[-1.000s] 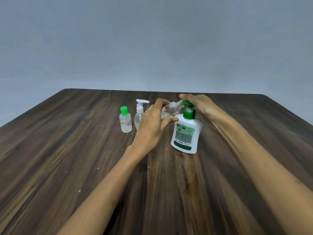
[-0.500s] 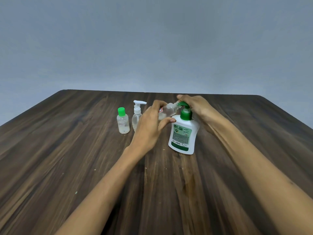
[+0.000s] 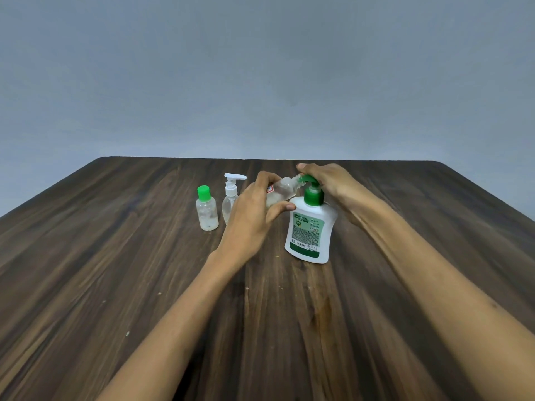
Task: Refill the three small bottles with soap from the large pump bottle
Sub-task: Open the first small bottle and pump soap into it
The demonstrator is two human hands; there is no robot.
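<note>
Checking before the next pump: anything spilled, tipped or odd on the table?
No spill shows. The large pump bottle leans while the right hand presses its pump; the left hand holds a small bottle tilted at the spout.

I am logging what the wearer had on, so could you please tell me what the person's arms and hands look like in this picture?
Both forearms are bare as far as the frame shows: no sleeves, no gloves. The left hand and right hand carry no watch, bracelet or ring that I can see. No markings or cables appear on either arm. The fingers are partly hidden, so a small ring could be missed.
</note>
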